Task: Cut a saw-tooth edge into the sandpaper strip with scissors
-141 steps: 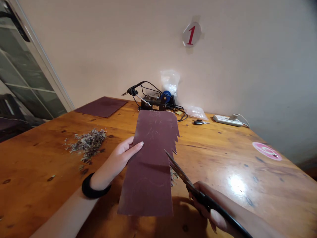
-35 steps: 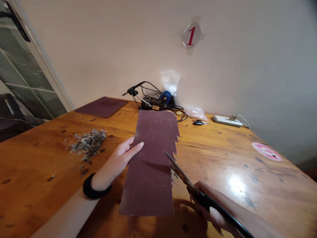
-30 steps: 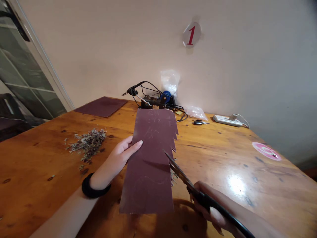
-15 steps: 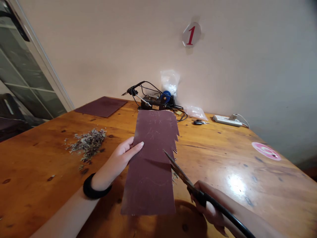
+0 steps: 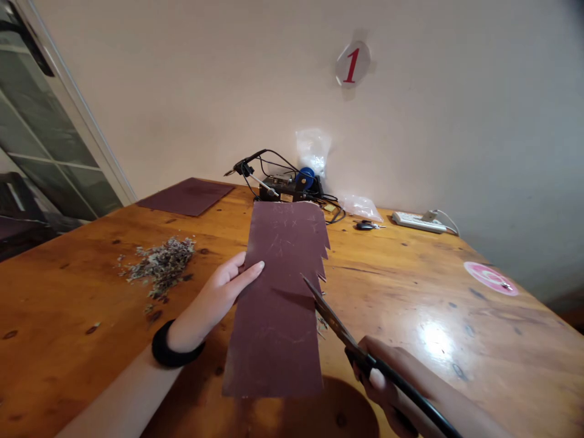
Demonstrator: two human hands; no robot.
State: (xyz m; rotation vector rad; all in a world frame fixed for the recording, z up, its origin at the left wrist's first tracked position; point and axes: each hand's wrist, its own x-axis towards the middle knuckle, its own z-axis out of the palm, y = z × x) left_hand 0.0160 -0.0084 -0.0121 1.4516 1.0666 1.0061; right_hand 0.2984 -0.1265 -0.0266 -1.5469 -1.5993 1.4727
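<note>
A maroon sheet of what looks like sandpaper [image 5: 278,328] is held up over the table, scratched with pale marks and jagged along its upper right edge. My left hand [image 5: 230,277] pinches its left edge, thumb on top and fingers behind. My right hand [image 5: 387,377] grips the black handles of scissors [image 5: 335,322]. Their upper blade lies over the sheet's right edge, below the jagged cuts, and casts a shadow across it. The lower blade is mostly hidden. A few small scraps show on the table behind that edge.
Left on the wooden table [image 5: 91,292] lies a heap of small clippings [image 5: 166,261]. Another maroon sheet [image 5: 187,196] lies behind it. A soldering station [image 5: 285,185], plastic bag [image 5: 360,207], black key fob [image 5: 365,225] and power strip [image 5: 418,221] sit toward the wall.
My right thumb and the scissor handles have shifted slightly left, while the blade tip stays almost in place. The sheet and my left hand are nearly still.
</note>
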